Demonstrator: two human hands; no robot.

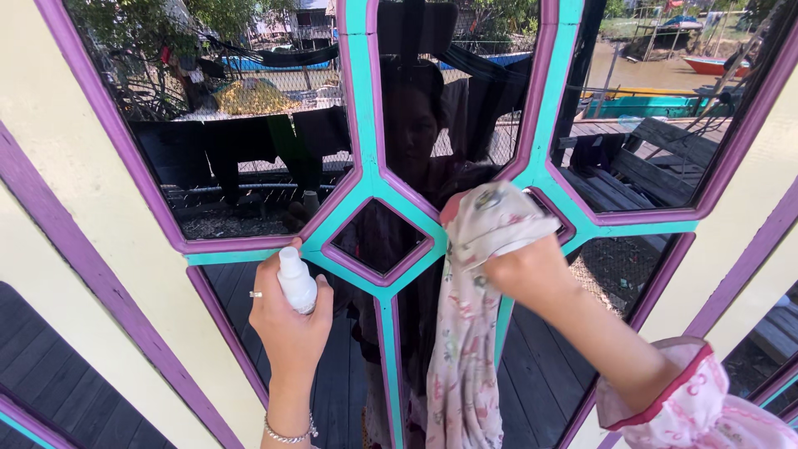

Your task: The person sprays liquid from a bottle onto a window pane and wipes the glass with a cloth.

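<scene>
A window fills the view, its dark glass panes set in purple trim and turquoise bars that meet around a small diamond pane, just between the two grips. Cream wall lies far left of them. Reflected above: a red boat and hanging dark clothes.

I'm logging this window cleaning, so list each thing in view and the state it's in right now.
Left hand: gripping a small white spray bottle, upright, nozzle toward the glass.
Right hand: pressing a bunched patterned cloth on the window frame, its tail hanging down.
Window panes: shut, reflective.
Turquoise and purple frame: intact.
</scene>
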